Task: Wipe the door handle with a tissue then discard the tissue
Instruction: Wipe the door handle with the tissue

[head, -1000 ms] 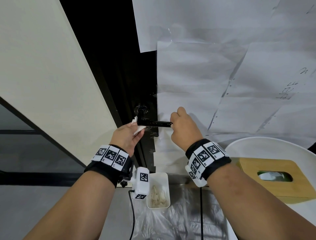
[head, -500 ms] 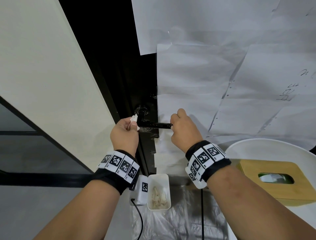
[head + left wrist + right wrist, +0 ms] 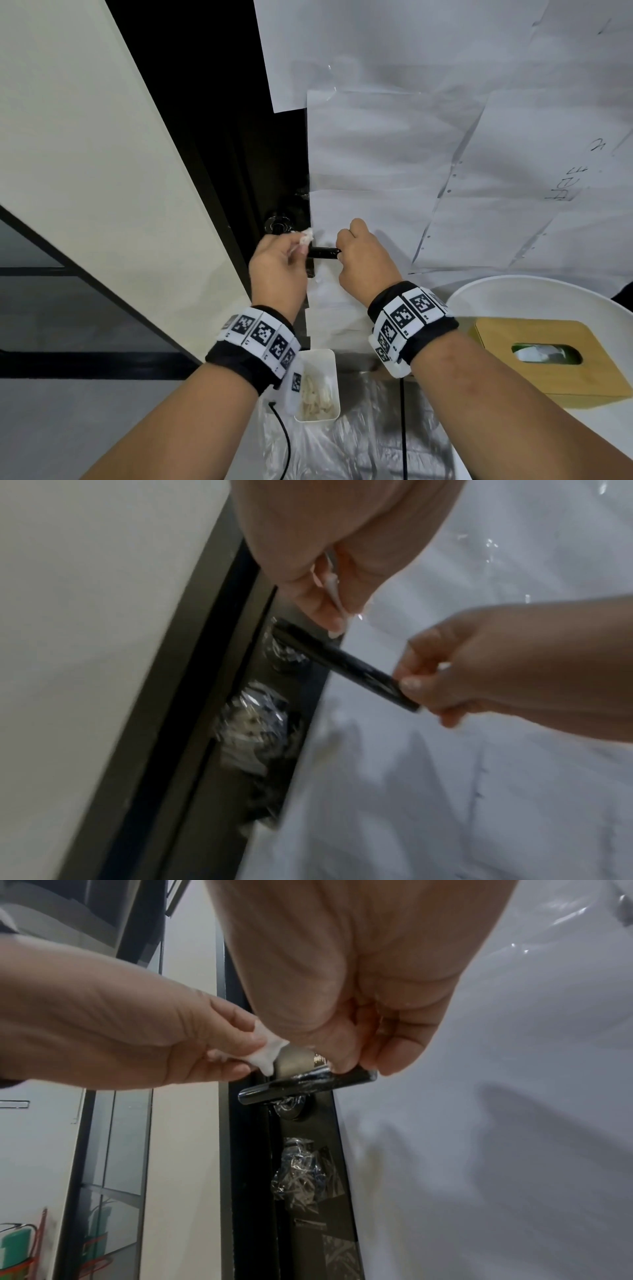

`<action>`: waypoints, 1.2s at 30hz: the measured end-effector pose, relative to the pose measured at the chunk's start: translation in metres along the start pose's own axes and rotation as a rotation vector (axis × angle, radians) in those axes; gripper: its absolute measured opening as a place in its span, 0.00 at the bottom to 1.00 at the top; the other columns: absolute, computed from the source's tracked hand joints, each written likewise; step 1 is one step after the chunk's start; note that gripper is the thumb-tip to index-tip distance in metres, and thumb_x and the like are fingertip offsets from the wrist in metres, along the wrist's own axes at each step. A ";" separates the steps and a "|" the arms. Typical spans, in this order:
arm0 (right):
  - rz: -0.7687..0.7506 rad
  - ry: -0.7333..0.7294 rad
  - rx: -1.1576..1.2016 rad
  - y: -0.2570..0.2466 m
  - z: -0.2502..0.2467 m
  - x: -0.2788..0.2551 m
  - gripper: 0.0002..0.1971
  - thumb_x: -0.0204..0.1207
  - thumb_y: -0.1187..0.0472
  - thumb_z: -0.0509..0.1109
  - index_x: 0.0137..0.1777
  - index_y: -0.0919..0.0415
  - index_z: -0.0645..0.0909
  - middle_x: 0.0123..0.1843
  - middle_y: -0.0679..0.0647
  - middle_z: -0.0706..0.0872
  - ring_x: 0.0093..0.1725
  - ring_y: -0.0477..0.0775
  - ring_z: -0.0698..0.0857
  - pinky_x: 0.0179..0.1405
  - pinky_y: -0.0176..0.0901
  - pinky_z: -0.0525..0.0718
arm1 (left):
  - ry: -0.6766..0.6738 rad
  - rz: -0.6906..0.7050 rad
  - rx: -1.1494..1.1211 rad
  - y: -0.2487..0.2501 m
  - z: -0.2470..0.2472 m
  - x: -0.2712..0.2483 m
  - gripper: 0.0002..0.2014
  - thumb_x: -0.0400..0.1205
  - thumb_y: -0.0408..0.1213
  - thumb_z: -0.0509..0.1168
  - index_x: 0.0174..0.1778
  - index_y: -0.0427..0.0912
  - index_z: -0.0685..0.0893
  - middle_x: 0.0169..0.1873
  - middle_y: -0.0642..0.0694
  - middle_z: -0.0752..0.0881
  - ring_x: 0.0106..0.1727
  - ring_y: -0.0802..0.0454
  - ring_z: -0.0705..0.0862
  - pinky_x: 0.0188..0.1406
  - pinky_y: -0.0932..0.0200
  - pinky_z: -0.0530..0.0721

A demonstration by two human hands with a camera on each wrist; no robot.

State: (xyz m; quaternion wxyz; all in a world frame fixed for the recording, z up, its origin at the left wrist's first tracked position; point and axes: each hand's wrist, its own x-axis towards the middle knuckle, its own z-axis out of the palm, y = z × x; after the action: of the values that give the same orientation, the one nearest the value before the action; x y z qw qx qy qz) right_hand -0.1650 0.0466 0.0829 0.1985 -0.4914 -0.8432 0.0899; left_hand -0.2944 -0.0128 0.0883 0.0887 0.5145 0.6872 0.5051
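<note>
White bin (image 3: 331, 356) holds tissue scraps — left hand (image 3: 276, 270) pinches tissue (image 3: 306, 236), right hand (image 3: 364, 260) grips handle (image 3: 322, 253).

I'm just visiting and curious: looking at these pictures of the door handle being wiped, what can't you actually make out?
- Most of the tissue: bunched inside the left hand in every view.
- The door handle tip: covered by the right hand in the head view.
- Whether the tissue touches the handle: unclear; the left wrist view is blurred.
- The white bin's contents: too small in the head view.
</note>
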 end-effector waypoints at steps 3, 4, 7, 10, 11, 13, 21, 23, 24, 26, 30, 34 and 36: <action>-0.001 0.003 -0.001 0.000 0.000 -0.001 0.14 0.70 0.78 0.63 0.38 0.59 0.66 0.49 0.59 0.70 0.33 0.54 0.67 0.32 0.44 0.67 | 0.064 0.010 0.111 -0.012 -0.020 0.022 0.09 0.82 0.34 0.66 0.56 0.42 0.88 0.48 0.48 0.81 0.46 0.58 0.79 0.48 0.81 0.69; 0.000 0.003 -0.002 0.000 0.000 -0.001 0.14 0.70 0.78 0.63 0.38 0.59 0.66 0.49 0.59 0.70 0.33 0.54 0.67 0.32 0.44 0.67 | 0.040 0.014 0.149 -0.018 -0.024 0.026 0.10 0.83 0.34 0.65 0.56 0.42 0.88 0.49 0.46 0.82 0.47 0.56 0.81 0.50 0.77 0.71; 0.002 0.001 0.002 -0.001 -0.001 -0.001 0.13 0.69 0.78 0.63 0.39 0.59 0.67 0.50 0.59 0.71 0.34 0.55 0.67 0.33 0.43 0.67 | -0.068 0.050 0.264 -0.027 -0.022 0.026 0.09 0.83 0.34 0.65 0.55 0.42 0.89 0.50 0.43 0.84 0.47 0.49 0.84 0.50 0.68 0.74; 0.004 -0.014 -0.002 -0.003 -0.002 0.000 0.14 0.68 0.79 0.62 0.39 0.59 0.67 0.50 0.60 0.71 0.34 0.55 0.67 0.33 0.43 0.66 | -0.072 0.079 0.287 -0.028 -0.019 0.023 0.09 0.82 0.31 0.66 0.53 0.40 0.90 0.47 0.42 0.84 0.43 0.47 0.85 0.46 0.69 0.75; 0.004 -0.017 -0.002 -0.003 -0.003 0.000 0.14 0.68 0.79 0.62 0.39 0.59 0.67 0.51 0.60 0.71 0.34 0.55 0.67 0.33 0.43 0.66 | -0.079 0.088 0.282 -0.028 -0.020 0.021 0.09 0.82 0.30 0.66 0.52 0.40 0.90 0.47 0.42 0.84 0.43 0.48 0.85 0.45 0.70 0.74; 0.006 -0.018 0.008 -0.003 -0.004 0.000 0.14 0.67 0.80 0.61 0.39 0.59 0.66 0.51 0.60 0.71 0.34 0.55 0.68 0.33 0.42 0.66 | -0.139 0.085 0.252 -0.028 -0.023 0.018 0.09 0.82 0.30 0.66 0.52 0.43 0.91 0.46 0.46 0.84 0.44 0.52 0.83 0.44 0.75 0.72; 0.011 -0.018 -0.004 -0.003 -0.003 0.000 0.14 0.67 0.79 0.61 0.39 0.59 0.66 0.50 0.60 0.71 0.34 0.55 0.68 0.33 0.43 0.66 | -0.040 0.162 0.242 -0.019 -0.033 0.038 0.09 0.83 0.32 0.64 0.54 0.39 0.89 0.48 0.43 0.84 0.44 0.56 0.78 0.46 0.75 0.70; 0.012 -0.017 -0.002 -0.003 -0.003 -0.001 0.13 0.68 0.79 0.62 0.40 0.60 0.68 0.51 0.60 0.71 0.35 0.55 0.68 0.33 0.43 0.66 | -0.009 0.209 0.247 -0.015 -0.032 0.042 0.10 0.83 0.32 0.64 0.55 0.39 0.89 0.48 0.44 0.83 0.44 0.57 0.78 0.44 0.77 0.70; 0.013 -0.017 -0.004 -0.003 -0.002 0.000 0.12 0.69 0.78 0.62 0.41 0.60 0.69 0.51 0.60 0.71 0.35 0.55 0.68 0.33 0.43 0.66 | -0.017 0.229 0.256 -0.015 -0.031 0.043 0.10 0.83 0.31 0.64 0.55 0.39 0.89 0.48 0.44 0.83 0.43 0.55 0.79 0.44 0.75 0.72; 0.016 -0.017 -0.014 -0.003 -0.003 0.000 0.11 0.70 0.78 0.63 0.41 0.61 0.70 0.51 0.60 0.71 0.35 0.55 0.68 0.33 0.43 0.66 | -0.091 0.255 0.316 -0.022 -0.024 0.047 0.10 0.81 0.28 0.66 0.54 0.40 0.90 0.48 0.42 0.85 0.44 0.50 0.84 0.45 0.65 0.81; 0.015 -0.023 -0.017 -0.003 -0.002 0.000 0.11 0.70 0.78 0.63 0.41 0.62 0.70 0.51 0.60 0.71 0.34 0.55 0.68 0.32 0.44 0.67 | -0.258 0.185 0.477 -0.037 -0.012 0.051 0.16 0.77 0.20 0.65 0.55 0.40 0.89 0.52 0.40 0.86 0.51 0.41 0.86 0.52 0.49 0.86; 0.015 -0.021 -0.020 -0.003 -0.002 0.000 0.10 0.69 0.78 0.62 0.42 0.63 0.71 0.51 0.60 0.71 0.34 0.55 0.68 0.33 0.44 0.67 | -0.340 0.139 0.546 -0.036 -0.013 0.060 0.19 0.74 0.18 0.62 0.54 0.39 0.88 0.54 0.41 0.84 0.55 0.41 0.84 0.56 0.48 0.83; 0.013 -0.021 -0.021 -0.004 -0.003 0.000 0.11 0.70 0.78 0.62 0.41 0.62 0.71 0.51 0.60 0.71 0.35 0.55 0.68 0.33 0.44 0.67 | -0.403 0.084 0.558 -0.033 -0.014 0.065 0.23 0.74 0.17 0.64 0.61 0.41 0.86 0.58 0.42 0.82 0.58 0.41 0.83 0.61 0.51 0.81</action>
State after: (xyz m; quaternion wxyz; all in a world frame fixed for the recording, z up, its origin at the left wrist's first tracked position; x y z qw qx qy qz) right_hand -0.1667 0.0443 0.0869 0.1840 -0.4980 -0.8430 0.0872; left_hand -0.3536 0.0321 0.0951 0.0577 0.6363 0.7457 0.1892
